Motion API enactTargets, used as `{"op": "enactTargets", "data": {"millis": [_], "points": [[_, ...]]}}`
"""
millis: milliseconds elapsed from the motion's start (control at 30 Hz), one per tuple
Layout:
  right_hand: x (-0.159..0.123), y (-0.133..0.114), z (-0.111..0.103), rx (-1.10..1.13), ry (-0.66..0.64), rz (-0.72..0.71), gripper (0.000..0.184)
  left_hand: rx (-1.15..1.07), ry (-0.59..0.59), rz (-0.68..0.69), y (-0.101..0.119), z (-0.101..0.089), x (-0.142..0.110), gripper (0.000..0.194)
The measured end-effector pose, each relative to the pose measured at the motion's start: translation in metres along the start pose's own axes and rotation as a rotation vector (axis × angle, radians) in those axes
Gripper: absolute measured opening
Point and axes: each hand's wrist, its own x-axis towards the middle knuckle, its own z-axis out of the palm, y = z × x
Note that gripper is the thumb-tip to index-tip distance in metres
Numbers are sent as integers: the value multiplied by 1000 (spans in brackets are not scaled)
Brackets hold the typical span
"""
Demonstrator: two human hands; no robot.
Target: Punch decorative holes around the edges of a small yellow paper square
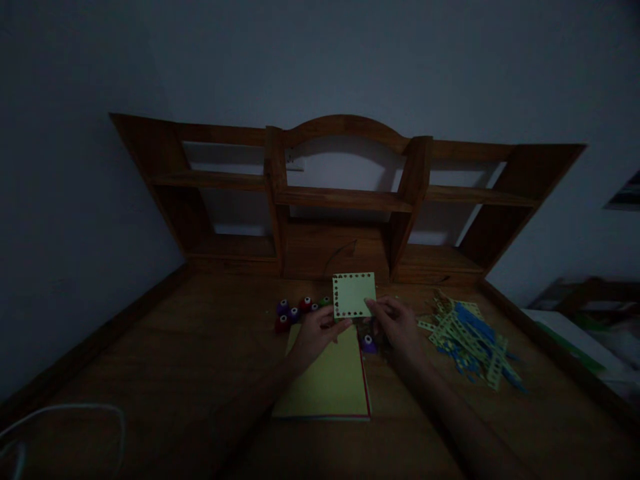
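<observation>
Over the far end of the yellow paper stack (330, 387), the left hand (315, 339) and right hand (399, 327) pinch a hole-punched card (354, 292), likely light, bendable, safest held by unpunched parts.

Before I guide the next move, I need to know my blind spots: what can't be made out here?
All in the head view:
Lower right corner of the punched card: covered by the right hand.
The card's reverse: faces away from the camera.
Part of the yellow paper stack: hidden by the left hand and forearm.
Pile of strips and scraps: blurred and overlapping, uncountable.
White cord: ends cut off by the picture's edge.
</observation>
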Motion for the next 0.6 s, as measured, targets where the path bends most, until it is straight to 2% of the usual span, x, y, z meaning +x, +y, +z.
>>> {"op": "enactTargets", "data": {"millis": [367, 600], "points": [[-3, 0, 6, 158, -80, 25, 30, -12, -1, 32, -6, 3, 1, 37], [-5, 1, 9, 138, -107, 17, 32, 12, 17, 39, -4, 3, 0, 34]]}}
